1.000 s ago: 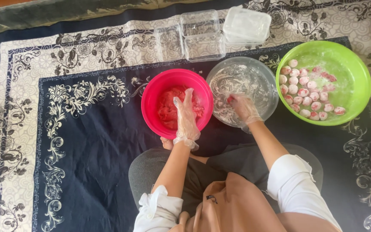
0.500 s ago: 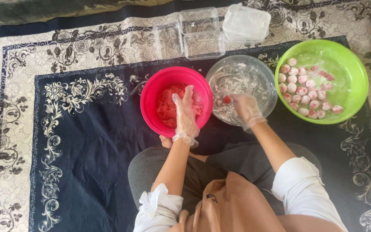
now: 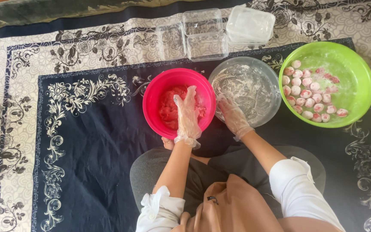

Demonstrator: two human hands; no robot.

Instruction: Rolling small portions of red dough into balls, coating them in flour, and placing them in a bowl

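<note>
Centre of the frame: the pink bowl (image 3: 179, 103) holds a red paste (image 3: 170, 107), and the gloved left hand (image 3: 188, 112) lies over it, fingers extended and slightly apart, gripping nothing. A second ago this hand stood in the same place; it has not shifted. Just right of it, touching rims, sits the clear floured bowl (image 3: 245, 90). The gloved right hand (image 3: 232, 114) now rests at that bowl's lower left edge, fingers loosely curled; whether anything lies in them cannot be told. Half a second ago a small red piece showed at these fingertips over the flour; it is no longer visible, which suggests, as a judgement, that it was dropped into the flour or is hidden by the glove. Right of the frame, well apart: the green bowl (image 3: 327, 83) with its coated balls (image 3: 308, 92). Upper centre: empty clear plastic containers (image 3: 205, 34) on the patterned mat (image 3: 74, 129).
</note>
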